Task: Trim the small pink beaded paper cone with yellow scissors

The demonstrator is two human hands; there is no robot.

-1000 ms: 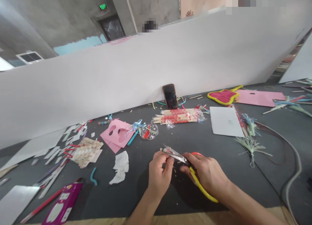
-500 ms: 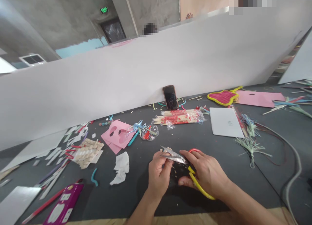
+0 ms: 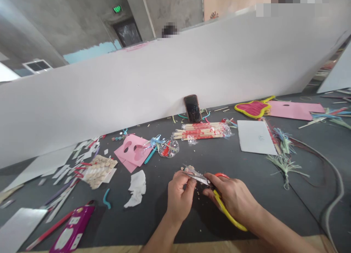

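Note:
My right hand [image 3: 233,194] grips a pair of scissors [image 3: 201,178] with one red and one yellow handle. The blades point left and lie across the fingertips of my left hand [image 3: 179,194]. That hand is closed in a pinch; a small pale, beige bit [image 3: 188,168] shows at its fingertips beside the blades, too small to name. Tiny pale crumbs [image 3: 197,195] lie on the dark table below, between the two hands.
A phone [image 3: 192,108] leans on the white partition [image 3: 142,85]. Before it lie wrapped sticks [image 3: 203,131]. Pink cut paper [image 3: 134,150], crumpled tissue [image 3: 137,189] and a purple packet [image 3: 72,229] are on the left. A white card [image 3: 256,138], tassels and a grey cable [image 3: 336,180] are on the right.
The scissors' blades have closed together, and the handles have come nearer each other as my right thumb and fingers drew in. My left hand stays nearly in place.

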